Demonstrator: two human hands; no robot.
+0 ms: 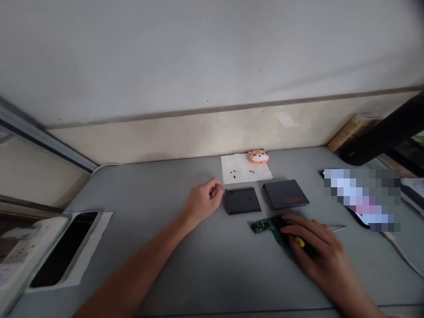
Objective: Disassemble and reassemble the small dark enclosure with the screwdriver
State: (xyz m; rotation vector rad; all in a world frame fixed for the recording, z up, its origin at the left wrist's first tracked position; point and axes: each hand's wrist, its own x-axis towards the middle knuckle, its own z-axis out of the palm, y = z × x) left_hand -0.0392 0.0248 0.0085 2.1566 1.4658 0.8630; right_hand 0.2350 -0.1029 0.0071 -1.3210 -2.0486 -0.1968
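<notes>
My left hand [206, 197] is closed, its fingers curled beside the left edge of a flat dark casing half [243, 201]. Whatever its fingertips may hold is hidden. My right hand [319, 247] is closed round a screwdriver [300, 241]; the yellow handle end shows under the fingers and the thin shaft points right. Fingertips of that hand also rest on a green circuit board [265, 225], covering its right part. Behind the board lies a second dark casing half [285, 194] with faint red lettering. Several tiny screws [234, 176] lie on a white paper sheet [243, 164].
An orange animal-faced case [259, 157] sits on the paper. At right are a lit phone [359, 198] with a white cable [404, 256], a black cylinder [380, 128] and a book [354, 130]. Leftward lie a dark-screened phone [66, 247] and a power strip [33, 251].
</notes>
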